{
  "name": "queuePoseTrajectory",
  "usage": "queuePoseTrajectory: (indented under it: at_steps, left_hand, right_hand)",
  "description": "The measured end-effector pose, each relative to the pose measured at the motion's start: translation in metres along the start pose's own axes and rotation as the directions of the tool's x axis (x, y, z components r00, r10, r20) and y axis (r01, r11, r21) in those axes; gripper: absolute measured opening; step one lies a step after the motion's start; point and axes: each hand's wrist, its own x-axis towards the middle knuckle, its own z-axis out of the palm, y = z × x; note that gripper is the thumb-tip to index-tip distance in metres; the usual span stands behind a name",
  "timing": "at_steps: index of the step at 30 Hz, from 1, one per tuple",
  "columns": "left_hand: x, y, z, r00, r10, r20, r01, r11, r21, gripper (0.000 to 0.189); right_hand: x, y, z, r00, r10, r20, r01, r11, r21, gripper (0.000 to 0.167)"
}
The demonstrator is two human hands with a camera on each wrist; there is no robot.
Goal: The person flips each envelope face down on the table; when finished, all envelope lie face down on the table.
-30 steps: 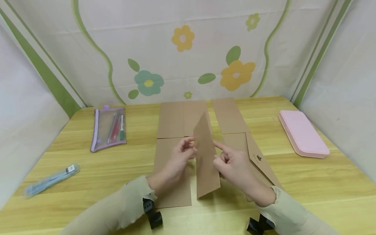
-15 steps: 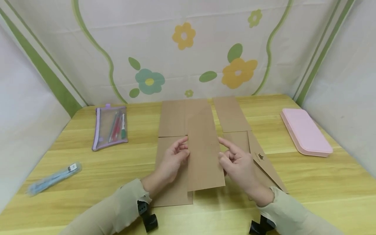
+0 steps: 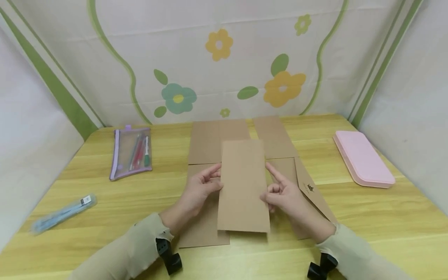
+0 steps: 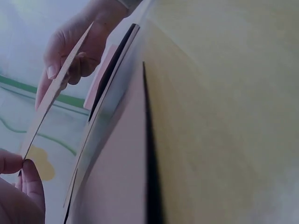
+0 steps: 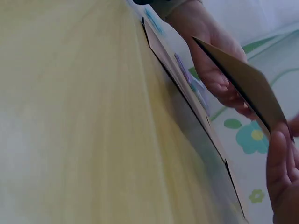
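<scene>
A plain brown kraft-paper envelope [image 3: 244, 186] is held raised above the table, its broad face toward the head camera. My left hand [image 3: 196, 192] pinches its left edge between thumb and fingers. At the opposite edge, my right hand [image 3: 288, 198] grips it with the thumb on the near face and the index finger stretched along the side. The left wrist view shows the envelope [image 4: 56, 86] edge-on between both hands, apart from the tabletop. Beneath it lie more brown pieces [image 3: 204, 142]. One on the right has a pointed flap [image 3: 313, 190] with a dark crown print.
A mesh zip pouch [image 3: 131, 153] with pens lies at the back left. Nearer on that side is a clear packet [image 3: 64, 214] with blue contents. A pink case [image 3: 364, 158] rests at the right. A flower-patterned cloth [image 3: 224, 77] stands behind the wooden table [image 3: 385, 225].
The envelope has turned from nearly edge-on to facing the head camera. Both hands have moved apart slightly, and its upper end has come down toward me.
</scene>
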Motion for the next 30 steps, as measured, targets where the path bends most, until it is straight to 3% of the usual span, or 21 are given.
queuePoseTrajectory:
  at_steps: [3, 6, 11, 18, 23, 30]
  left_hand:
    - [-0.004, 0.001, -0.002, 0.993, -0.033, 0.112, 0.027, 0.998, 0.054, 0.066]
    - [-0.007, 0.003, -0.005, 0.976, -0.077, 0.205, 0.051, 0.990, 0.129, 0.073]
    - [-0.008, 0.004, -0.004, 0.952, -0.121, 0.282, 0.044, 0.963, 0.265, 0.079]
    - [-0.007, 0.002, 0.002, 0.929, -0.212, 0.304, 0.088, 0.923, 0.374, 0.083]
    - [-0.005, 0.001, 0.004, 0.928, -0.183, 0.324, 0.025, 0.900, 0.435, 0.084]
    - [-0.002, 0.002, 0.007, 0.940, -0.154, 0.304, -0.029, 0.852, 0.523, 0.081]
  right_hand:
    - [0.002, 0.003, -0.007, 0.997, 0.025, 0.078, -0.024, 1.000, -0.008, 0.095]
    - [0.004, 0.005, -0.012, 0.991, 0.062, 0.121, -0.056, 0.997, -0.046, 0.100]
    - [0.008, 0.008, -0.018, 0.976, 0.149, 0.161, -0.125, 0.981, -0.147, 0.102]
    - [0.008, 0.012, -0.022, 0.948, 0.255, 0.191, -0.215, 0.954, -0.209, 0.102]
    - [0.009, 0.010, -0.022, 0.945, 0.281, 0.166, -0.231, 0.934, -0.272, 0.101]
    - [0.012, 0.006, -0.018, 0.948, 0.307, 0.081, -0.249, 0.878, -0.409, 0.096]
